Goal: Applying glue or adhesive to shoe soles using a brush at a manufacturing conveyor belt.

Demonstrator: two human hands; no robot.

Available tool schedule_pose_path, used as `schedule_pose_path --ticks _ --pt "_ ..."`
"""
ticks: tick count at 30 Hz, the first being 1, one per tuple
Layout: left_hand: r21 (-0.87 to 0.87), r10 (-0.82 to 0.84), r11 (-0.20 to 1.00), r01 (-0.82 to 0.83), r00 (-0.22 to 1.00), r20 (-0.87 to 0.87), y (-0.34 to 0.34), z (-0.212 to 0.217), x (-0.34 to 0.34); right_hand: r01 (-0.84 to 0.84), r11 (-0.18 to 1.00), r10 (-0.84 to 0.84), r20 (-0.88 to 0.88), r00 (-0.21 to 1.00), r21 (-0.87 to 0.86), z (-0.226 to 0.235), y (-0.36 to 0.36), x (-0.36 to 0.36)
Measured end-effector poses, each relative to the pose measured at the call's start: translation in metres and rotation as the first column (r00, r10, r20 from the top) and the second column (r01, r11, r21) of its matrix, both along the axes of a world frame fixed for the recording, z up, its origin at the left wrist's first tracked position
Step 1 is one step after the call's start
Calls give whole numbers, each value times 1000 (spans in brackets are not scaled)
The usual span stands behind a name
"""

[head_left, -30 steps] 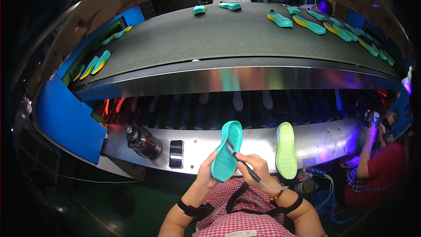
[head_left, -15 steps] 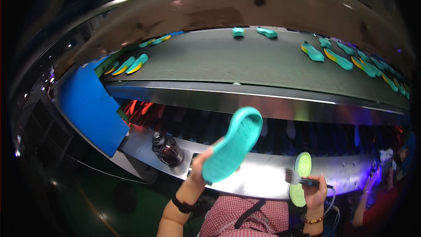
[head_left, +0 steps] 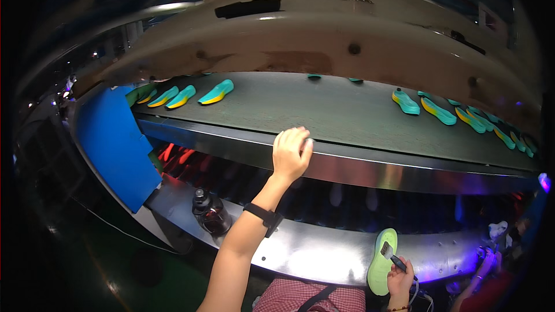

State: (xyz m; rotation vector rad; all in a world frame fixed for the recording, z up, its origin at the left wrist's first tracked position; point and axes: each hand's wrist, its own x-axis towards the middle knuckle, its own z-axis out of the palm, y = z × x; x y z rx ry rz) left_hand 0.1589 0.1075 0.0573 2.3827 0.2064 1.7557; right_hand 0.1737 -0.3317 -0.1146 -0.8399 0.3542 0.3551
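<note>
My left hand (head_left: 292, 150) reaches to the front rail of the upper conveyor belt (head_left: 324, 115). Its fingers are stretched forward with the thumb apart, and no object shows in it. Low on the right, my right hand (head_left: 400, 280) grips a brush (head_left: 398, 261) with a black handle and a cable-like tube trailing from it. The brush's bristles are over or touching the inside of a lime-green shoe sole (head_left: 378, 274), which lies on the metal ledge (head_left: 324, 254). On the belt's left part, a teal-and-yellow sole (head_left: 217, 92) lies beside several similar soles (head_left: 181, 97).
More teal soles (head_left: 438, 111) lie on the belt's right. A dark pump-top bottle (head_left: 211, 212) stands on the ledge. Below the rail runs a dark lower level with red-lit shapes (head_left: 176, 155). A blue panel (head_left: 113, 147) borders the left; another person's hands (head_left: 488, 260) are at the far right.
My left hand has moved up and forward to the rail, and the teal sole has left it. One more sole lies at the belt's left. The brush has moved onto the lime-green sole.
</note>
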Motion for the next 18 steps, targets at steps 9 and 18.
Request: schedule_pose_path --ticks 9,18 --pt "174 190 962 -208 975 117 1 -25 17 347 928 -280 -356 891 138 -75 -15 30" --pt "208 217 948 -240 968 130 -4 -25 21 414 892 -339 -337 878 182 -90 1 38"
